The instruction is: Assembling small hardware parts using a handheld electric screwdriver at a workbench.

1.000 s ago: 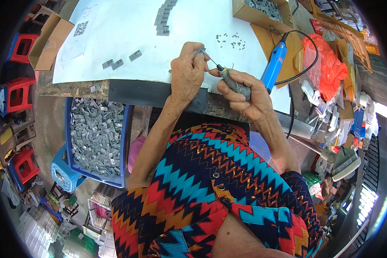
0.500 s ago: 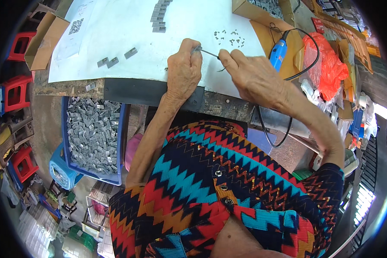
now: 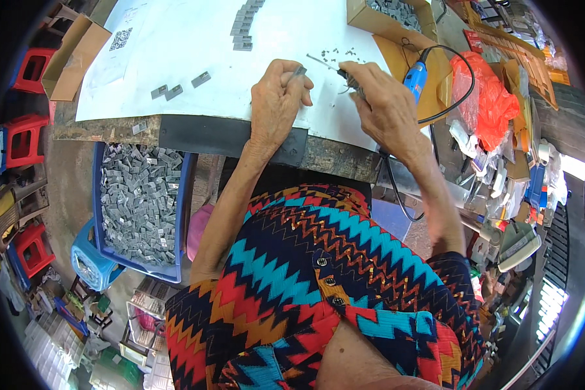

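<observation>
My left hand (image 3: pixel 273 101) is over the white sheet (image 3: pixel 156 45) near the table's front edge, its fingers closed on a small grey block (image 3: pixel 299 71). To its right, my right hand (image 3: pixel 391 110) grips a thin metal tool (image 3: pixel 323 63) with a dark handle end; its exact kind is unclear. The slim tip points left, above and apart from the block. Another thin piece shows under the right fingers, mostly hidden. Several tiny dark parts (image 3: pixel 331 54) lie scattered beyond the tool. A stepped row of grey blocks (image 3: pixel 242 39) runs along the far side, and loose grey blocks (image 3: pixel 174 92) lie at left.
A blue bin (image 3: pixel 182 214) full of grey blocks stands below the table at left. At the far right are an open carton (image 3: pixel 377 21) of parts and a corded blue power tool (image 3: pixel 415 79). Red plastic bags (image 3: pixel 491 97) lie farther right; red stools (image 3: pixel 32 250) stand left.
My right hand has drawn back from the left, and the tool's tip has come away from the grey block, now pointing up and left. My left hand still holds the block.
</observation>
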Motion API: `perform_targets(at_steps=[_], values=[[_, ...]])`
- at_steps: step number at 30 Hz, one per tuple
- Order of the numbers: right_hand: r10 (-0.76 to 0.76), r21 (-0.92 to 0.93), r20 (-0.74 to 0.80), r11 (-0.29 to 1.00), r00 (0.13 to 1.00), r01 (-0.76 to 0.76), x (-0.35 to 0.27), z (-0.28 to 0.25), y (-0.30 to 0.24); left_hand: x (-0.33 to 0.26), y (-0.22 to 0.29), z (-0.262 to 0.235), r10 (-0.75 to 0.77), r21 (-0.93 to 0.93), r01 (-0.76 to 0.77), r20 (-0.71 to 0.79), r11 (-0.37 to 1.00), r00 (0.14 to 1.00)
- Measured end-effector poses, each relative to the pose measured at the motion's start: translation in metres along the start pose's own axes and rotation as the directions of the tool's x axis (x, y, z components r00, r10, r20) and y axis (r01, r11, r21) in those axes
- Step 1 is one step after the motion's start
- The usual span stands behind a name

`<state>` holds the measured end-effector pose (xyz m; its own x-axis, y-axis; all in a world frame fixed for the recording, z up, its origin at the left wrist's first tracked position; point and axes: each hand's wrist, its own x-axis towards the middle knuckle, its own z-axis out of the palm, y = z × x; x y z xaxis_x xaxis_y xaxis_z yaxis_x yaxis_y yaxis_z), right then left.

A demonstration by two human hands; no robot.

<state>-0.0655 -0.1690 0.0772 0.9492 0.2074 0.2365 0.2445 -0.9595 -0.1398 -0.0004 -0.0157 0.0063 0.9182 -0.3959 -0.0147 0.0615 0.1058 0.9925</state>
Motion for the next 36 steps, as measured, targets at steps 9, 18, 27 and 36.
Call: perform_targets(at_steps=[9, 18, 27, 36], values=[[0.397, 0.73, 0.311, 0.482, 0.864, -0.485, -0.013, 0.026, -0.013, 0.005, -0.005, -0.008, 0.0, -0.311, 0.012, 0.037, 0.95, 0.999], [0.4, 0.727, 0.398, 0.412, 0.826, -0.55, -0.024, 0.03, -0.02, 0.004, -0.003, -0.01, -0.037, -0.443, 0.049, 0.036, 0.895, 0.999], [0.416, 0.707, 0.374, 0.451, 0.829, -0.545, -0.029, 0.029, -0.021, 0.004, -0.003, -0.009, -0.043, -0.487, 0.054, 0.032, 0.872, 0.999], [0.421, 0.731, 0.493, 0.274, 0.761, -0.625, -0.031, 0.022, -0.028, 0.005, -0.006, -0.008, -0.023, -0.463, 0.012, -0.018, 0.886, 1.0]])
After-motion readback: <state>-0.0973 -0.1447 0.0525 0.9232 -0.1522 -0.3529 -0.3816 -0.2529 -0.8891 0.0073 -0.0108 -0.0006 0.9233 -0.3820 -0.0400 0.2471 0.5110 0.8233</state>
